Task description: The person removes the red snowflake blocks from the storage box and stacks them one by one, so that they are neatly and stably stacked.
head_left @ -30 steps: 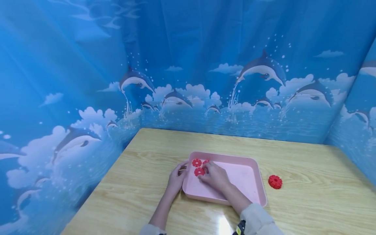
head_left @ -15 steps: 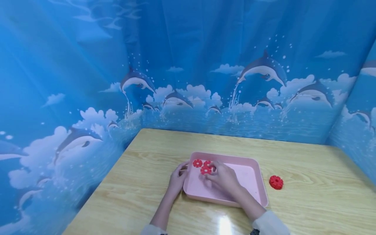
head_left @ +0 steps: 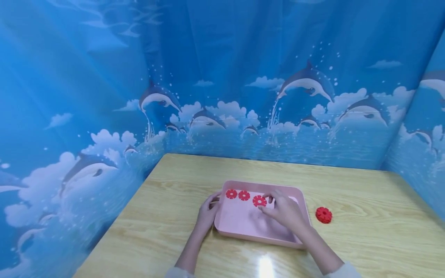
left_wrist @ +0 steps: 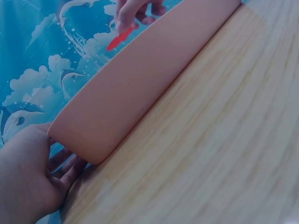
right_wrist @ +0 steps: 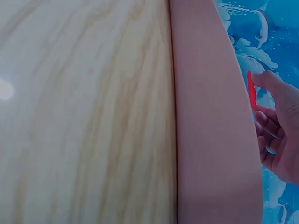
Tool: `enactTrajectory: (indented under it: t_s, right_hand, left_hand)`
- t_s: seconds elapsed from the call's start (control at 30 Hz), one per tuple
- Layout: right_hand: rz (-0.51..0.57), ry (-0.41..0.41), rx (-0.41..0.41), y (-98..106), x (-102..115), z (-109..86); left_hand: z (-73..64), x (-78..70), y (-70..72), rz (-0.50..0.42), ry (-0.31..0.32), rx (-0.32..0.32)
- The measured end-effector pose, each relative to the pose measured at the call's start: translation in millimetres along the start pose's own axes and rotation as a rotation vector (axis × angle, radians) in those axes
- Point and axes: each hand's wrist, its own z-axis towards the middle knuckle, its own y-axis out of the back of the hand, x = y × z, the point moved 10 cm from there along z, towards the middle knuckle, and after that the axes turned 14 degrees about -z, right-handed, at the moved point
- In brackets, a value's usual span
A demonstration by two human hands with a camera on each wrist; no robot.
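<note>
My right hand (head_left: 283,210) pinches a red notched interlocking disc (head_left: 259,201) between thumb and fingers over the pink tray (head_left: 240,222). In the right wrist view, the disc (right_wrist: 252,90) shows edge-on above the tray rim. Two more discs of the same kind, one at the far left corner (head_left: 231,194) and one beside it (head_left: 244,195), lie flat along the tray's far side. My left hand (head_left: 208,214) holds the tray at its left side; in the left wrist view its fingers (left_wrist: 70,170) bend against the tray's end, low near the table.
A small stack of red notched discs (head_left: 324,215) sits on the wooden table (head_left: 187,177), just right of the tray. A blue curtain (head_left: 222,77) printed with dolphins hangs behind the table and along its sides.
My right hand has moved right with its disc, away from the tray's left end. The two lying discs are now in full view. My left hand stays at the tray's side.
</note>
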Motion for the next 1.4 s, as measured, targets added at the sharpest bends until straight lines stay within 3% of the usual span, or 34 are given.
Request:
enactTrajectory:
  t_s: [0.13, 0.2, 0.47, 0.7, 1.0, 1.4]
  right_hand:
    - [0.006, 0.017, -0.014, 10, -6, -6.7]
    - [0.001, 0.005, -0.01, 15, -11, -10.0]
    - [-0.101, -0.018, -0.056, 38, -29, -21.4]
    - [-0.108, -0.036, -0.077, 54, -47, -31.3]
    - [-0.103, -0.041, -0.133, 69, -66, -42.4]
    - [-0.146, -0.097, -0.174, 77, -99, -54.3]
  left_hand:
    - [-7.4, -17.6, -3.5, 0.008, -0.007, 0.006]
    - [-8.5, -19.4, -4.0, 0.009, -0.003, 0.006]
    - [3.9, 12.9, 1.9, 0.013, 0.012, -0.003]
    - [6.0, 15.8, 2.8, 0.009, 0.007, -0.005]
    - [-7.4, -20.5, -4.8, 0.006, -0.005, 0.009]
    - [-8.7, -24.6, -5.7, 0.0, -0.013, 0.009]
